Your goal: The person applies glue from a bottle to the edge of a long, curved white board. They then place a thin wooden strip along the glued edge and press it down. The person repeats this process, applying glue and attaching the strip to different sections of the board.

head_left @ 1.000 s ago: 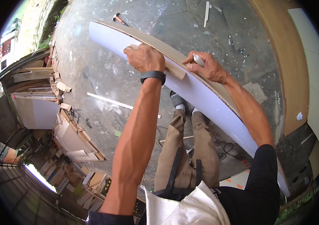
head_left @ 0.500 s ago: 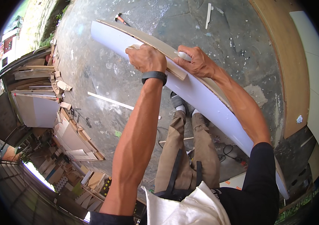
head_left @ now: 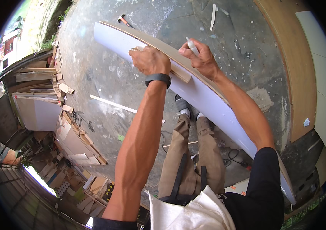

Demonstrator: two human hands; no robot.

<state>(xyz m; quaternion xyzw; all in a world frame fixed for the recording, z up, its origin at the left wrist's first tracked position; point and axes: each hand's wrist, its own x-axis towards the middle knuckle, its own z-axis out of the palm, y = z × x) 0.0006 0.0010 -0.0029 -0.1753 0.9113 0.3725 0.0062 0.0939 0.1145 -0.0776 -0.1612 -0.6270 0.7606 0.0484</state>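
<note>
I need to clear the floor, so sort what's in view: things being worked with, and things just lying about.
Being worked with:
white nozzle bottle, in the right hand
wooden piece, gripped by the left hand
long white-faced board

Apparently just lying about:
orange-handled hammer
thin white strip left of the feet

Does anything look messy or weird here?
Yes: a whitish irregular blob sits on the long brown wooden board at the right, perhaps a spill. Two thin, straight white strips and an orange-and-black-handled hammer lie loose on the blotchy grey concrete floor, as if left about.
</note>
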